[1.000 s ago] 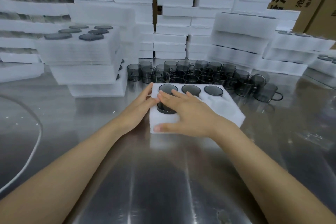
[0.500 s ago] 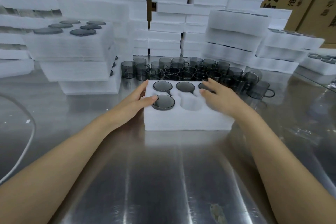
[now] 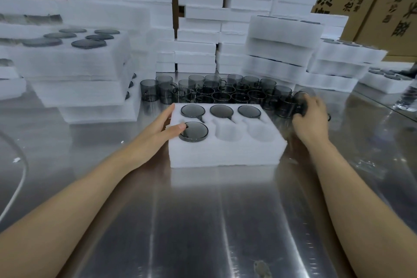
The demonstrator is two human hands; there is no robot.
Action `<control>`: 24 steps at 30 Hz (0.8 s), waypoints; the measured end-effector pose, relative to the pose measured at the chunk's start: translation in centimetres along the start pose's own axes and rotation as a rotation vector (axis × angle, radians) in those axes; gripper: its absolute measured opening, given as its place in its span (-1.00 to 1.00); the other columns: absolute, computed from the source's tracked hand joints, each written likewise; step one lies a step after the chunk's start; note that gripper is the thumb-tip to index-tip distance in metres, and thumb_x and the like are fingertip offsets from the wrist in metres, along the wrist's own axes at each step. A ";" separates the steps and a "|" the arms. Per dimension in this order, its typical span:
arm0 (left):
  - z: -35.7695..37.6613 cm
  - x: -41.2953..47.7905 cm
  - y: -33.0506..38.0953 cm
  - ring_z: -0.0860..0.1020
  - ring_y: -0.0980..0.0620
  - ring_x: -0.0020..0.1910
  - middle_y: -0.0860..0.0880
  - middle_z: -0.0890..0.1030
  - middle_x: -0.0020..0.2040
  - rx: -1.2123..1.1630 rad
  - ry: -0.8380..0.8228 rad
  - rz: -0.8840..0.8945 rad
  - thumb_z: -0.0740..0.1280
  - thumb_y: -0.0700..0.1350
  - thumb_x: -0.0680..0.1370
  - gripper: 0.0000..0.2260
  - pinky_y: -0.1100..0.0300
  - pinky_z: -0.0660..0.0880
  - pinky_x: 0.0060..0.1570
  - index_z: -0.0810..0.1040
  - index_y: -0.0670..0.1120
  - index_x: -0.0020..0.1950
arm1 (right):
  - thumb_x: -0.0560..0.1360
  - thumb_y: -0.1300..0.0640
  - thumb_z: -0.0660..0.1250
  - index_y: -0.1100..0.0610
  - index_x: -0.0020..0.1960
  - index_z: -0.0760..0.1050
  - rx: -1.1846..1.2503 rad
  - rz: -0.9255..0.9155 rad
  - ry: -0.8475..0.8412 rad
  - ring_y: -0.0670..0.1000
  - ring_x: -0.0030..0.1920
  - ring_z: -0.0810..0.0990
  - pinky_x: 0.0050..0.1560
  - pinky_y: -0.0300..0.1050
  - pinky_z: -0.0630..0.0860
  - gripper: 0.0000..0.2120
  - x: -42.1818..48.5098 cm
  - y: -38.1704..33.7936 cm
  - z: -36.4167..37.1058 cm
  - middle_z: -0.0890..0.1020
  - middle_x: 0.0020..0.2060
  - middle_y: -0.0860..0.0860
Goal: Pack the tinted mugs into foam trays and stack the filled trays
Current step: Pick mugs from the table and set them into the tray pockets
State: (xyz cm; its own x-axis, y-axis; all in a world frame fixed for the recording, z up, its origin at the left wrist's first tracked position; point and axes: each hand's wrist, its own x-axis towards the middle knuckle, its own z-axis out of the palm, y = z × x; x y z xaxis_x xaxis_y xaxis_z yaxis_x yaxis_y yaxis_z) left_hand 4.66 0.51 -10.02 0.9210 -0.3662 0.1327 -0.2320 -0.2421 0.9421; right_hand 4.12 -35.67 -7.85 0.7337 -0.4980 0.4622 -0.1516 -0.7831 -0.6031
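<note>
Foam tray (image 3: 225,153) sits mid-counter (image 3: 203,221) with four dark mugs seated: three along the far row, one (image 3: 194,131) in the near left pocket, the other two near pockets vacant. Left hand (image 3: 158,135) braces the tray's left edge, fingers spread, thumb touching that mug's rim. Right hand (image 3: 310,115) is closed around a loose mug (image 3: 287,106) at the right end of the cluster of mugs (image 3: 216,92) behind the tray.
</note>
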 end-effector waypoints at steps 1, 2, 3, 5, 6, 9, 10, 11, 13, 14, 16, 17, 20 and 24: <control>0.0 0.0 0.0 0.14 0.31 0.48 0.31 0.14 0.51 0.005 -0.002 0.001 0.34 0.28 0.42 -0.22 0.12 0.08 0.51 0.07 0.20 0.56 | 0.48 0.35 0.23 0.23 0.49 0.24 -0.029 0.002 -0.057 0.15 0.40 0.30 0.30 -0.05 0.30 -0.42 0.3 0.6 0.0 0.28 0.44 0.18; -0.1 0.0 0.0 0.15 0.31 0.48 0.31 0.15 0.51 0.009 -0.005 0.000 0.32 0.28 0.40 -0.22 0.10 0.09 0.52 0.07 0.21 0.56 | 0.48 0.34 0.23 0.24 0.50 0.20 -0.057 0.008 -0.099 0.16 0.42 0.28 0.31 -0.02 0.29 -0.40 0.6 1.0 0.1 0.27 0.45 0.20; -0.1 0.1 -0.1 0.15 0.30 0.48 0.31 0.15 0.52 0.009 -0.007 -0.002 0.31 0.29 0.39 -0.21 0.08 0.09 0.52 0.07 0.21 0.55 | 0.48 0.33 0.24 0.24 0.51 0.18 -0.077 0.017 -0.121 0.18 0.41 0.28 0.30 0.00 0.30 -0.39 0.7 1.2 0.1 0.27 0.45 0.21; -0.2 0.2 -0.1 0.16 0.29 0.49 0.30 0.16 0.52 0.002 -0.008 -0.005 0.33 0.31 0.36 -0.19 0.04 0.10 0.52 0.08 0.22 0.55 | 0.48 0.31 0.25 0.23 0.51 0.18 -0.079 0.031 -0.120 0.22 0.37 0.31 0.27 0.00 0.32 -0.39 1.0 1.2 0.2 0.27 0.43 0.24; -0.2 0.2 -0.1 0.16 0.29 0.49 0.30 0.17 0.52 0.001 -0.010 -0.007 0.33 0.33 0.34 -0.17 0.04 0.10 0.52 0.08 0.22 0.55 | 0.49 0.31 0.26 0.23 0.51 0.19 -0.069 0.038 -0.106 0.25 0.34 0.34 0.26 -0.01 0.32 -0.39 0.9 1.1 0.3 0.27 0.41 0.25; -0.2 0.1 -0.1 0.15 0.31 0.48 0.32 0.16 0.51 0.009 -0.015 -0.003 0.33 0.37 0.31 -0.14 0.05 0.10 0.52 0.08 0.24 0.54 | 0.49 0.30 0.29 0.28 0.46 0.24 -0.032 0.080 -0.039 0.27 0.28 0.37 0.23 -0.04 0.34 -0.44 0.5 0.5 0.2 0.30 0.35 0.30; -0.2 0.1 0.0 0.15 0.32 0.48 0.32 0.16 0.51 0.008 -0.014 -0.002 0.33 0.37 0.31 -0.14 0.07 0.10 0.52 0.08 0.24 0.54 | 0.49 0.28 0.33 0.29 0.44 0.23 -0.019 0.098 -0.009 0.27 0.27 0.37 0.23 -0.04 0.34 -0.44 0.3 0.2 0.1 0.29 0.35 0.31; -0.2 0.1 0.0 0.15 0.33 0.47 0.32 0.16 0.51 0.005 -0.013 -0.002 0.33 0.37 0.31 -0.14 0.07 0.10 0.52 0.08 0.23 0.55 | 0.49 0.25 0.36 0.29 0.45 0.20 -0.003 0.103 0.022 0.27 0.28 0.36 0.24 -0.03 0.35 -0.40 0.2 -0.4 -0.1 0.25 0.36 0.31; -0.1 0.0 0.1 0.15 0.32 0.47 0.32 0.16 0.51 0.006 -0.010 -0.004 0.32 0.37 0.31 -0.13 0.09 0.10 0.52 0.07 0.22 0.55 | 0.48 0.16 0.42 0.23 0.50 0.11 0.055 0.058 0.071 0.25 0.27 0.37 0.26 -0.02 0.35 -0.28 -0.2 -1.9 -0.6 0.19 0.37 0.26; -0.1 0.0 0.1 0.15 0.33 0.47 0.33 0.16 0.51 0.011 -0.011 -0.004 0.32 0.37 0.31 -0.13 0.10 0.09 0.52 0.07 0.23 0.55 | 0.47 0.12 0.44 0.18 0.52 0.09 0.109 0.017 0.085 0.23 0.24 0.39 0.25 -0.04 0.36 -0.24 -0.5 -2.8 -1.0 0.19 0.35 0.22; -0.1 -0.1 0.2 0.14 0.35 0.46 0.36 0.16 0.48 0.017 -0.012 -0.009 0.32 0.37 0.31 -0.15 0.12 0.09 0.51 0.08 0.24 0.54 | 0.44 0.02 0.46 0.08 0.52 0.11 0.250 -0.058 0.081 0.16 0.15 0.47 0.26 -0.06 0.40 -0.21 -1.5 -5.1 -1.5 0.24 0.29 0.14; -0.1 -0.1 0.2 0.15 0.35 0.46 0.36 0.16 0.48 0.018 -0.011 -0.014 0.32 0.37 0.31 -0.15 0.11 0.09 0.51 0.08 0.25 0.54 | 0.43 -0.02 0.47 0.04 0.52 0.13 0.322 -0.082 0.062 0.10 0.08 0.52 0.23 -0.08 0.44 -0.20 -2.1 -6.2 -1.6 0.28 0.26 0.09; -0.1 -0.2 0.2 0.16 0.32 0.47 0.33 0.17 0.49 0.021 -0.009 -0.020 0.32 0.38 0.30 -0.14 0.09 0.09 0.52 0.08 0.25 0.54 | 0.43 -0.04 0.47 0.02 0.47 0.26 0.527 -0.133 -0.064 -0.16 -0.15 0.58 -0.03 -0.35 0.47 -0.31 -4.1 -9.2 -1.3 0.39 0.15 0.04; -0.1 -0.3 0.2 0.15 0.35 0.45 0.34 0.17 0.49 0.026 -0.013 -0.015 0.32 0.38 0.31 -0.14 0.11 0.09 0.51 0.08 0.25 0.54 | 0.44 0.02 0.47 0.10 0.09 0.58 0.638 -0.224 -0.150 -0.35 -0.24 0.53 -0.15 -0.52 0.39 -0.72 -6.3 -10.9 -0.5 0.47 0.03 0.01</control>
State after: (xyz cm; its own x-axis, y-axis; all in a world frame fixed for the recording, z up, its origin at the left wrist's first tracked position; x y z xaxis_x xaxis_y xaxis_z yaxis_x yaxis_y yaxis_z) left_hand 4.39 0.63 -9.82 0.9203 -0.3741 0.1141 -0.2262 -0.2712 0.9356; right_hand 0.86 -24.17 -3.81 0.7925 -0.2572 0.5530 0.3998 -0.4658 -0.7894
